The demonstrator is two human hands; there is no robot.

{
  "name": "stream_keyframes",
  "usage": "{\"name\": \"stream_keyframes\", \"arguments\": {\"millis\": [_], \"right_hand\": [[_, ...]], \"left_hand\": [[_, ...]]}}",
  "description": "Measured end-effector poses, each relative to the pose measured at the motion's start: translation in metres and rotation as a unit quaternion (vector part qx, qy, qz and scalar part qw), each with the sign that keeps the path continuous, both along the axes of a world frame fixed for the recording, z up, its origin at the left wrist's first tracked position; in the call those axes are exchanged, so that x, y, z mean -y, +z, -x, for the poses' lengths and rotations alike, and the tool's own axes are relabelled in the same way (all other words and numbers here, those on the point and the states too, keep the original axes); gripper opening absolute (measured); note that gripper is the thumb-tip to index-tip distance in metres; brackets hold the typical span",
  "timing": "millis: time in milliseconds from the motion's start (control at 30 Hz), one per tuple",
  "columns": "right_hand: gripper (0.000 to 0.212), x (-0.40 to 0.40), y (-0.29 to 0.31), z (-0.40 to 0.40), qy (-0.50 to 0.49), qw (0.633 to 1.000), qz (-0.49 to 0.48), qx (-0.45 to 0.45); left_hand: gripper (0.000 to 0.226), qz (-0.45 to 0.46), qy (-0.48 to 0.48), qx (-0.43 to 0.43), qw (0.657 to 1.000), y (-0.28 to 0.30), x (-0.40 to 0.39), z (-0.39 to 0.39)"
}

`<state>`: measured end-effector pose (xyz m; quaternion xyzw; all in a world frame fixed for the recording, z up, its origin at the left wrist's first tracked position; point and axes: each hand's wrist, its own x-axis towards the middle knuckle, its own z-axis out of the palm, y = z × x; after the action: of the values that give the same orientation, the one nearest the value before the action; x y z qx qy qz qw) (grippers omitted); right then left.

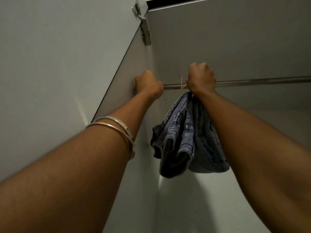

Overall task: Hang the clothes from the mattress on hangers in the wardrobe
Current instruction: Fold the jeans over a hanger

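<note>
I look up into the wardrobe. A metal rail (252, 81) runs across it. A beige hanger hook (182, 82) sits over the rail just left of my right hand (201, 78). That hand is a fist at the rail and grips the top of the hanger; the hanger's body is hidden. A blue denim garment (183, 137) hangs bunched below it. My left hand (148, 83) is curled round the rail's left end, beside the side panel. Two metal bangles (117, 130) circle my left forearm.
The open wardrobe door (58, 56) stands at the left, with a metal hinge (143, 22) at its top. The grey back wall (235, 39) and side panel (127, 78) enclose the space. The rail to the right of my right hand carries nothing.
</note>
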<state>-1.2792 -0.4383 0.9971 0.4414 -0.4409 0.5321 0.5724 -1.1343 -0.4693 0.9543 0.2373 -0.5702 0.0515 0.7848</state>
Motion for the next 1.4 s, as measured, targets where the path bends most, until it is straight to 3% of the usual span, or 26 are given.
{"name": "stream_keyframes", "arguments": {"millis": [67, 200, 467, 600, 700, 800, 933, 1167, 1400], "right_hand": [[0.015, -0.001, 0.001, -0.007, 0.011, 1.000, -0.002, -0.003], [0.018, -0.001, -0.007, -0.022, 0.030, 0.999, -0.030, -0.001], [0.016, 0.003, -0.034, -0.029, 0.115, 0.987, -0.116, -0.008], [0.016, -0.003, -0.042, -0.030, 0.264, 0.952, -0.152, -0.018], [0.036, -0.007, -0.052, -0.027, 0.359, 0.917, -0.174, -0.005], [0.036, -0.014, -0.070, -0.018, 0.433, 0.876, -0.210, 0.000], [0.023, -0.029, -0.106, -0.005, 0.413, 0.870, -0.268, -0.041], [0.021, -0.049, -0.178, 0.018, 0.396, 0.872, -0.285, -0.026], [0.017, -0.090, -0.252, 0.023, 0.506, 0.820, -0.257, 0.073]], "left_hand": [[0.034, -0.004, 0.009, 0.001, 1.000, 0.003, 0.001, 0.001], [0.013, 0.011, 0.035, -0.009, 0.999, -0.002, 0.002, 0.003], [0.017, 0.034, 0.051, -0.038, 0.997, -0.020, -0.005, 0.000], [0.016, 0.034, 0.071, -0.050, 0.996, -0.029, -0.011, -0.003], [0.015, 0.023, 0.089, -0.040, 0.995, -0.041, -0.017, -0.005], [0.016, 0.019, 0.099, -0.027, 0.994, -0.059, -0.029, -0.010], [0.017, 0.009, 0.120, -0.003, 0.993, -0.097, -0.050, -0.010], [0.017, -0.036, 0.177, 0.073, 0.981, -0.173, -0.088, 0.005], [0.019, -0.085, 0.177, 0.153, 0.968, -0.244, -0.119, 0.004]]}}
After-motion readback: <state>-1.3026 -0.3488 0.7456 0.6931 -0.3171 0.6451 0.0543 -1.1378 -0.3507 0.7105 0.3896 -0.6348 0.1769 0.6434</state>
